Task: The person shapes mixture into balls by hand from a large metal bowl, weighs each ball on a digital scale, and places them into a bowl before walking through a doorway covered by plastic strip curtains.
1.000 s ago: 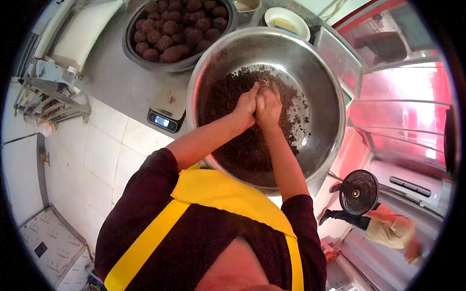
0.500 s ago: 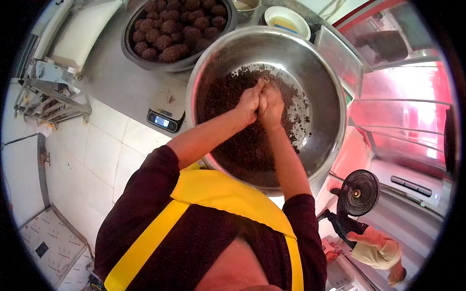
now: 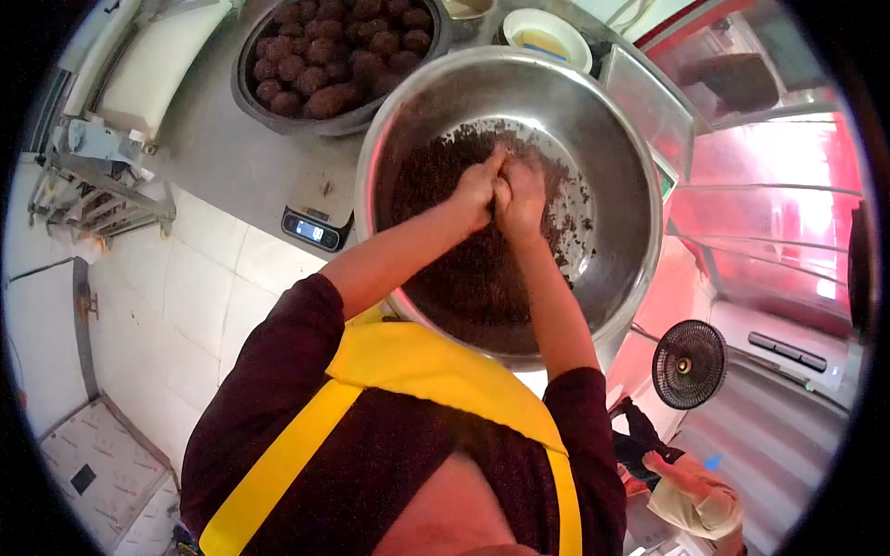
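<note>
Both hands meet over a large steel bowl [image 3: 621, 213] that holds dark brown crumbs [image 3: 445, 287]. My left hand [image 3: 477, 193] is closed and pressed against the other hand. My right hand [image 3: 521, 196] curls its fingers beside it, a little blurred. Whatever lies between the palms is hidden. To the upper left of the bowl, a black tub [image 3: 248, 93] is full of dark, crumb-covered balls [image 3: 324, 54].
A scale [image 3: 311, 230] sits at the counter's edge, left of the bowl. Behind the bowl are a white dish [image 3: 567, 37] and a metal container [image 3: 466, 9]. At the right are a black fan [image 3: 689, 364] and a person in a light shirt [image 3: 695, 500].
My hands stay pressed together over the crumbs, with the right one shifting slightly. The person at the lower right has moved left and down in the view.
</note>
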Tool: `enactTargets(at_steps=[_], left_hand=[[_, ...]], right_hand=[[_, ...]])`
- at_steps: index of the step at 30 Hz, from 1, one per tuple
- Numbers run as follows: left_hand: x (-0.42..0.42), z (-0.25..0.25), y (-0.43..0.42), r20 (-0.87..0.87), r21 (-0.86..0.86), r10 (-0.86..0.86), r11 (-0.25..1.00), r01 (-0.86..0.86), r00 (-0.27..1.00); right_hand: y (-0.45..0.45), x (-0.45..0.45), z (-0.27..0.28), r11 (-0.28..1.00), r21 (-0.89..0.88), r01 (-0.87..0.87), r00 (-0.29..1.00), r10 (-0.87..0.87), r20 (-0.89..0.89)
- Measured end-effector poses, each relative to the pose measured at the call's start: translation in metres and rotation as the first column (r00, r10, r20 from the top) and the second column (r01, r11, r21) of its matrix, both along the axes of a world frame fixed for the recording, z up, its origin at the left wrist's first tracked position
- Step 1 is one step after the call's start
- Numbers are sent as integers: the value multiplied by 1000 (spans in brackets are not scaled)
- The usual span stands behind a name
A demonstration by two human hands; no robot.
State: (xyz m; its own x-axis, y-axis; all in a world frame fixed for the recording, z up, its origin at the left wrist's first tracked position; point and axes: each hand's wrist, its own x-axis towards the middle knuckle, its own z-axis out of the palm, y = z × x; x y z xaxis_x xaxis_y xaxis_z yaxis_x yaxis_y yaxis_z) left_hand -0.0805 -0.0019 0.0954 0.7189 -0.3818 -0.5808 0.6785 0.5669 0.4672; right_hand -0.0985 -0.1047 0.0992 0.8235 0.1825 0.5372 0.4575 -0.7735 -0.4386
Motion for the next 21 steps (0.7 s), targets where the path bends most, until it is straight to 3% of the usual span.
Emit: enactTargets(at_steps=[1,4,6,8,9,12,13,15,17,19,20,21], left_hand=[[0,11,6,17,-35,-21,999,21,1000],[3,53,22,73,-77,-32,996,38,997],[-2,52,23,14,-15,-31,999,32,999],[-5,35,10,14,231,-43,972,39,999],[-9,41,8,11,228,-28,973,25,1000],[-10,42,3,-5,233,17,972,-16,1000],[-8,40,2,-8,240,29,970,-26,1000],[1,23,9,18,87,-17,996,16,1000],[8,38,21,33,-142,-23,989,28,999],[1,46,19,-15,129,-45,991,47,999],[-2,47,15,-40,261,-53,963,62,998],[-5,42,9,39,123,-14,992,10,999]], right_hand=[[0,4,14,992,-129,-16,993,31,115],[9,-6,54,991,-131,-5,999,9,32],[13,-12,34,991,126,41,995,-28,-100],[17,-15,16,955,264,137,980,-93,-173],[17,-14,12,971,227,82,997,-79,-22],[12,-8,-2,971,226,74,995,-57,-82],[9,1,3,991,128,49,999,-48,-8],[1,5,17,997,-80,22,994,-13,106],[14,-3,39,993,88,76,997,-74,-26],[17,-10,32,964,232,132,980,-91,-178],[17,-12,25,961,249,119,988,-90,-124],[19,-13,21,958,266,106,994,-91,-67]])
